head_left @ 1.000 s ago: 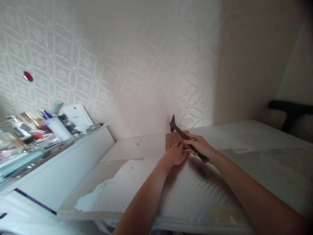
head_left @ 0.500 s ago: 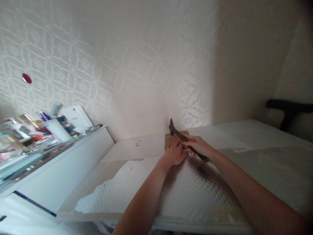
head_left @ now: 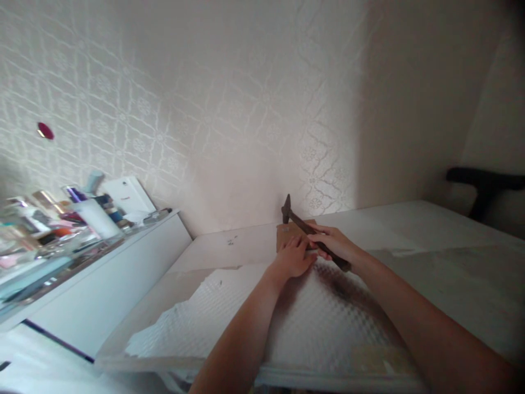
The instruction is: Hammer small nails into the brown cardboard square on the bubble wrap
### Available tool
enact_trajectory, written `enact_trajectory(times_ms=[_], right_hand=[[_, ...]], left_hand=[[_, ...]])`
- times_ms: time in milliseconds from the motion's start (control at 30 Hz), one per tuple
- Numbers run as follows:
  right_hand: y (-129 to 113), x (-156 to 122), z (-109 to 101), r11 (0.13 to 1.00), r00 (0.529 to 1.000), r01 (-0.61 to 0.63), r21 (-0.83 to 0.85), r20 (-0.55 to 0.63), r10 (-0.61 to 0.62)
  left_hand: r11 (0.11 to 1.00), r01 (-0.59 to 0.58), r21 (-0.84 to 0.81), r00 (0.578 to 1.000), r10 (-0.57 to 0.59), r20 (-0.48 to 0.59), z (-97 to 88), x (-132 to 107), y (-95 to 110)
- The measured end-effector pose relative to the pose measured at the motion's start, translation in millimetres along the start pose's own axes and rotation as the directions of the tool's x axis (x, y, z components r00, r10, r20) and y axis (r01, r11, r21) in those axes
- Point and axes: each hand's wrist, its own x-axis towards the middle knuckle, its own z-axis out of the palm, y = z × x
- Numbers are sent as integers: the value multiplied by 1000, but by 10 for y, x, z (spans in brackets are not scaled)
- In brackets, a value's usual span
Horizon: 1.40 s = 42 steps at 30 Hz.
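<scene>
1. My right hand (head_left: 333, 242) is clamped round the wooden-looking handle of a hammer (head_left: 301, 224); the handle's butt end sticks out at 5 o'clock from my grip.
2. The hammer's head is at 10 o'clock from that hand, over the far left corner of a small brown board (head_left: 284, 235); whether metal touches board, I cannot tell.
3. My left hand (head_left: 293, 258) lies on the board's near part, fingers a little apart, thumb out towards my right hand at 3 o'clock. Whether a small item sits under those fingers, I cannot tell.
4. The board lies at 12 o'clock from my left hand, on a white table (head_left: 389, 224) that meets a patterned wall (head_left: 246, 109).
5. Small bits (head_left: 232, 239), too small to name, lie at 10 o'clock from my left hand.
6. A white quilted sheet (head_left: 229, 295) spreads beneath my forearms, from 8 round to 5 o'clock.
7. A white cabinet (head_left: 147, 268) at 9 o'clock carries crowded bottles (head_left: 98, 218).
8. A black armrest (head_left: 479, 178) shows at 2 o'clock.
</scene>
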Motion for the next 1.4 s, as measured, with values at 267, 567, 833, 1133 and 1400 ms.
enact_trajectory(times_ms=[267, 567, 833, 1133, 1400], right_hand=[[0, 6, 27, 998, 997, -62, -23, -42, 61], [-6, 16, -6, 999, 998, -30, 15, -55, 31], [-29, -23, 20, 999, 1000, 5, -37, 1, -5], [-6, -20, 36, 996, 997, 36, -82, 72, -30], [-10, -38, 65, 991, 996, 38, -131, 86, -27]], left_hand=[[1000, 0, 14, 1000, -1, 27, -8, 3, 2], [1000, 3, 17, 1000, -3, 21, 1, 1, -7], [1000, 12, 11, 1000, -13, 29, -9, -4, 10], [1000, 3, 12, 999, -3, 34, -35, -9, 23], [1000, 3, -3, 999, -2, 46, -35, -9, 21]])
